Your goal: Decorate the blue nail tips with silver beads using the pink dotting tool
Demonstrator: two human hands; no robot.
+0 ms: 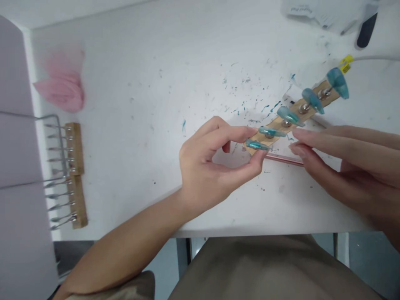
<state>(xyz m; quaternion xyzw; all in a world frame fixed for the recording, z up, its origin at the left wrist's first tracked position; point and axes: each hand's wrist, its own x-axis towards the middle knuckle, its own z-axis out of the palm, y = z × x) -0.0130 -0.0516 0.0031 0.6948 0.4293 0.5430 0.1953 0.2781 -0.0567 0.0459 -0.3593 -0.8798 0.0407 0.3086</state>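
My left hand [215, 162] pinches the near end of a wooden nail display stand [276, 123] between thumb and fingers, holding it at a slant over the white table. Along the stand, several glossy blue-teal false nails [291, 116] sit on round metal posts [304, 108]. My right hand [346, 160] is beside the stand, its fingers stretched out, the index fingertip close to the tip of one nail; whether they touch, I cannot tell. Its thumb tip lies just under the index finger, nothing visible between them. Below the stand lies a thin rose-pink rod [286, 159], partly behind the right hand.
Two wooden holders with metal drill bits [75, 166] stand at the left edge near a bent metal wire frame [59, 141]. A crumpled pink cloth [64, 89] is upper left. Upper right are a clear packet [312, 14], a dark-handled tool [367, 31] and a cable [375, 58]. Blue flecks dot the table [140, 125].
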